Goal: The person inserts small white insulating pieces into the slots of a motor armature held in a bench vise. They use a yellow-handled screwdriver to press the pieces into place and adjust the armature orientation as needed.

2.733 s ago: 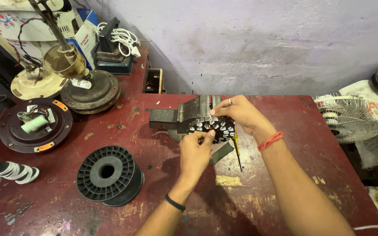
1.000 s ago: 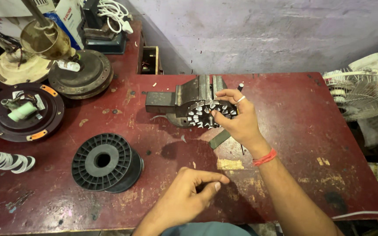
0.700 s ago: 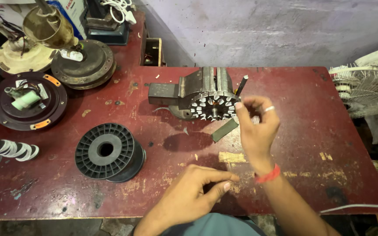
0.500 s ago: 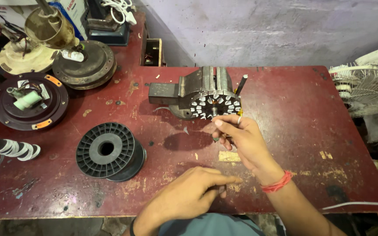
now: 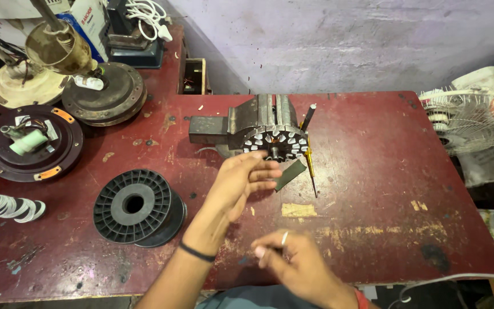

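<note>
A round slotted motor stator (image 5: 275,143) with copper in its slots is clamped in a grey bench vise (image 5: 224,125) on the red table (image 5: 373,171). My left hand (image 5: 247,182), a black band at its wrist, reaches up to just below the stator; its fingers are stretched out and hold nothing I can see. My right hand (image 5: 293,264), wearing a ring, is low at the table's near edge with thumb and fingers pinched together; nothing shows between them. A dark flat strip (image 5: 290,174) and a thin yellow-shafted tool (image 5: 311,167) lie right of my left fingertips.
A black empty spool (image 5: 135,207) lies left of my arm. Further left are a dark round motor housing (image 5: 30,143), a banded coil roll (image 5: 7,207) and other fan motor parts (image 5: 104,94). A white fan guard (image 5: 470,120) sits at the right edge. A yellow scrap (image 5: 298,210) lies mid-table.
My left hand went from the near edge up to the stator. My right hand left the stator and drew back down to the near edge, fingers pinched.
</note>
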